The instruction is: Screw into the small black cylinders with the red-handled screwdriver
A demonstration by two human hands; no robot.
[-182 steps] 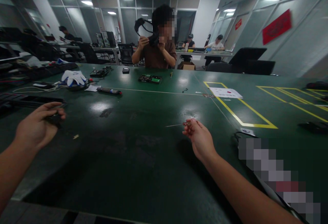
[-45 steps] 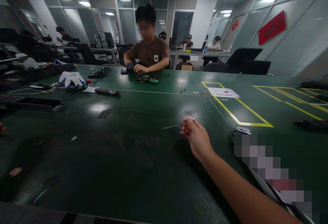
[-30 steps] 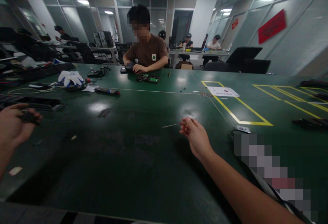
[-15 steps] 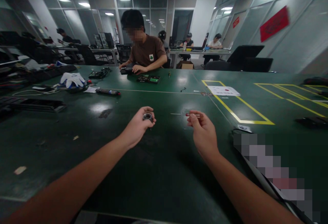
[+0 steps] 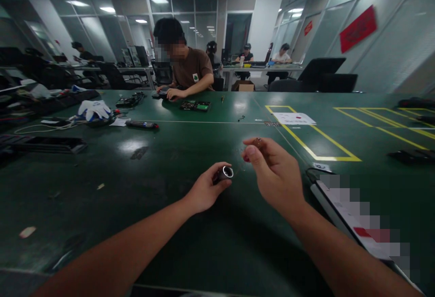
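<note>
Clamps dark cylinder (image 5: 224, 173) in outstretched left hand (image 5: 207, 189); beside those fingers, pinches reddish tool (image 5: 246, 158) in curled right hand (image 5: 277, 174).

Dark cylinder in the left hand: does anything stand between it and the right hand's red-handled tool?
Nothing visible stands between the red-handled tool in the right hand and the dark cylinder in the left hand, though fine detail there is unclear.

Left grip (image 5: 205, 191) holds dark cylinder (image 5: 222, 175).
</note>
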